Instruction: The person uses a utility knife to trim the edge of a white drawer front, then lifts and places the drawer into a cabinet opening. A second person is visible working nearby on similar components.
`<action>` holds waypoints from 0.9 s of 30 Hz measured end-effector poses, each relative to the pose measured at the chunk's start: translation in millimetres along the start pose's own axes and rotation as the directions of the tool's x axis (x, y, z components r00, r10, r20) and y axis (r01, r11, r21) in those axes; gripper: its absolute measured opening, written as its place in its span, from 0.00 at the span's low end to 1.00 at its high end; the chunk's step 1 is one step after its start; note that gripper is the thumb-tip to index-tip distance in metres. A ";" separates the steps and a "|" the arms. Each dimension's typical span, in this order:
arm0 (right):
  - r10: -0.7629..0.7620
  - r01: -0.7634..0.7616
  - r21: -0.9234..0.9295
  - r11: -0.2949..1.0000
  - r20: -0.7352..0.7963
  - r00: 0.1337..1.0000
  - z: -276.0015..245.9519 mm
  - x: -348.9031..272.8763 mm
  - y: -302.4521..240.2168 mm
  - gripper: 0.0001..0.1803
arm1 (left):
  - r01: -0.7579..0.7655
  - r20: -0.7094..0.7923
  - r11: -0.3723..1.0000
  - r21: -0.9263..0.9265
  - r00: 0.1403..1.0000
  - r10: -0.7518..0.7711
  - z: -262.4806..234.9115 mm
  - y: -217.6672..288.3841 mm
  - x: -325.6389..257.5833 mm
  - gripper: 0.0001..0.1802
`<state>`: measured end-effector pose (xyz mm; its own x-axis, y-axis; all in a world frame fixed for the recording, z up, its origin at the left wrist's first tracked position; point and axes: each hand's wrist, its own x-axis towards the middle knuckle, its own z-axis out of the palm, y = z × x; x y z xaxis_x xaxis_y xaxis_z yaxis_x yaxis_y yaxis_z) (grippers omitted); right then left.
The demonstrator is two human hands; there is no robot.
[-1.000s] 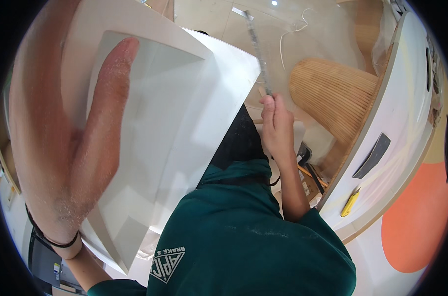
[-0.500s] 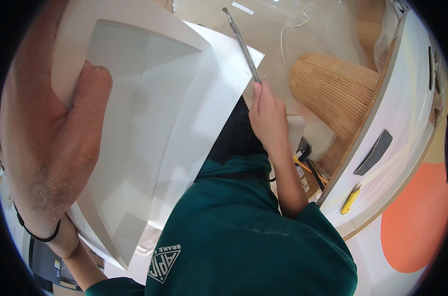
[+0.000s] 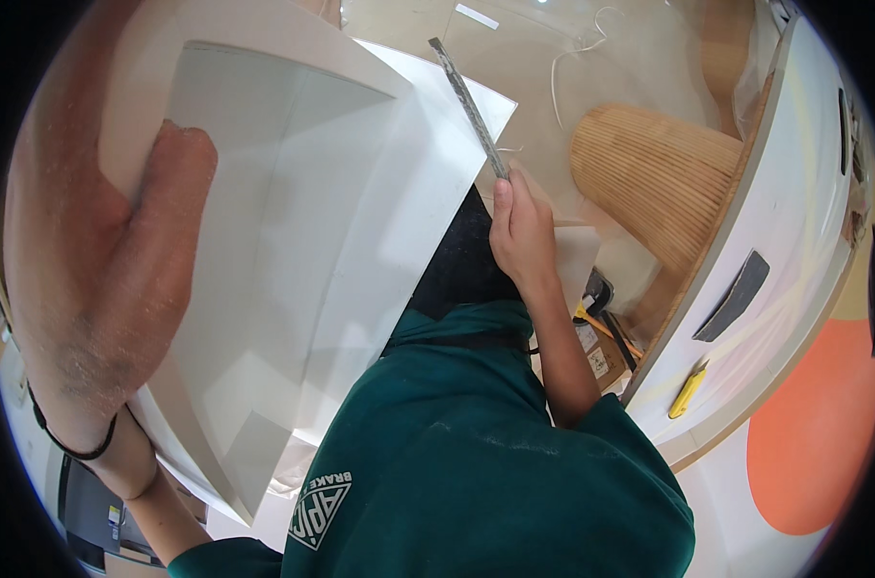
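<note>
Grey strip [image 3: 468, 108], slim and pale-smeared, sits pinched in the grip of the right hand [image 3: 526, 236], slanting up and left across our view of the white hollow panel's corner [image 3: 481, 101]; contact there, can't tell! Over at the panel's left side, the dusty left hand [image 3: 119, 279] looms large; whether it clasps anything, can't tell. Out right, a yellow cutter [image 3: 687, 391] and dark pad [image 3: 733, 296] lie on the white bench [image 3: 789, 255].

Beige floor [image 3: 529, 67], ribbed wooden base [image 3: 654, 178], white tabletop [image 3: 794, 255].
</note>
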<state>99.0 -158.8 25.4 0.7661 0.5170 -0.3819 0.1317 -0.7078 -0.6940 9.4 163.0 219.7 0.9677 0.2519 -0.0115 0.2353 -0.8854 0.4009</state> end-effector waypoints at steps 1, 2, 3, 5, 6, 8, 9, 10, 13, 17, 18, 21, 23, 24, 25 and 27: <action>-0.024 0.023 -0.005 1.000 -0.024 0.999 1.5 4.7 -0.7 0.19 | 0.002 0.001 1.000 0.002 1.000 -0.002 -0.6 -0.7 0.6 0.26; -0.023 0.023 -0.030 0.999 -0.020 1.000 1.9 11.2 -2.1 0.19 | 0.004 0.002 1.000 0.002 1.000 -0.004 -1.0 -1.0 0.7 0.26; -0.031 0.029 -0.049 0.998 -0.033 0.999 1.8 17.1 -5.0 0.19 | 0.006 0.003 1.000 0.003 1.000 -0.006 -1.6 -1.0 1.2 0.26; -0.010 0.007 -0.071 0.997 -0.039 0.999 -1.9 32.8 -10.5 0.19 | 0.011 0.005 1.000 0.003 1.000 -0.011 -3.0 -1.2 2.2 0.26; 0.021 -0.023 -0.072 0.997 -0.031 0.999 -5.9 41.9 -12.4 0.20 | 0.012 0.008 1.000 0.003 1.000 -0.012 -3.5 -1.1 2.2 0.26; 0.046 -0.048 -0.062 0.997 -0.023 0.999 -11.5 50.4 -15.9 0.20 | 0.009 0.008 1.000 0.008 1.000 -0.009 -4.0 -0.6 3.0 0.26; 0.038 -0.039 -0.048 0.998 -0.021 0.999 -13.4 50.2 -16.7 0.20 | 0.006 0.013 1.000 0.010 1.000 -0.006 -4.5 -1.9 4.4 0.26; -0.025 0.024 -0.023 0.999 -0.038 0.999 -15.4 48.6 -16.3 0.20 | 0.003 0.010 1.000 0.011 1.000 -0.003 -4.1 -0.3 3.4 0.26; 0.026 -0.026 -0.039 0.999 -0.016 1.000 -15.7 19.3 -13.7 0.20 | -0.003 0.009 1.000 0.015 1.000 0.003 -3.3 0.3 2.7 0.26; 0.084 -0.084 -0.047 0.995 0.018 0.996 -11.4 -8.5 -8.6 0.20 | -0.009 0.016 1.000 0.009 1.000 0.009 -0.5 1.1 2.1 0.27; 0.082 -0.081 -0.053 0.995 0.016 0.996 -9.9 -6.0 -8.9 0.20 | -0.009 0.013 1.000 0.009 1.000 0.009 -0.6 0.7 2.1 0.27; 0.034 -0.035 -0.090 0.995 -0.012 0.999 -7.2 19.4 -13.4 0.20 | -0.004 0.020 1.000 0.017 1.000 0.004 -1.5 1.4 2.1 0.27; 0.031 -0.033 -0.107 0.994 -0.020 0.999 -8.2 40.1 -17.3 0.20 | -0.005 0.022 1.000 0.019 1.000 0.004 -3.5 0.4 3.8 0.27; 0.052 -0.053 -0.107 0.993 -0.011 0.999 -8.8 43.9 -18.9 0.19 | -0.001 0.022 1.000 0.017 1.000 0.000 -3.3 2.0 2.4 0.27; -0.006 0.003 -0.089 0.996 -0.036 0.999 -10.0 44.5 -20.2 0.19 | -0.002 0.022 1.000 0.020 1.000 0.001 -5.0 1.0 3.6 0.27; 0.005 -0.009 -0.114 0.993 -0.031 0.999 -11.7 29.7 -21.7 0.20 | -0.009 0.017 1.000 0.028 1.000 0.009 -5.9 0.1 5.3 0.27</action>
<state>126.3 -133.8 36.3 0.7861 0.4979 -0.3662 0.1959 -0.7626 -0.6165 14.0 166.6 225.1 0.9711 0.2374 -0.0236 0.2288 -0.8983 0.3751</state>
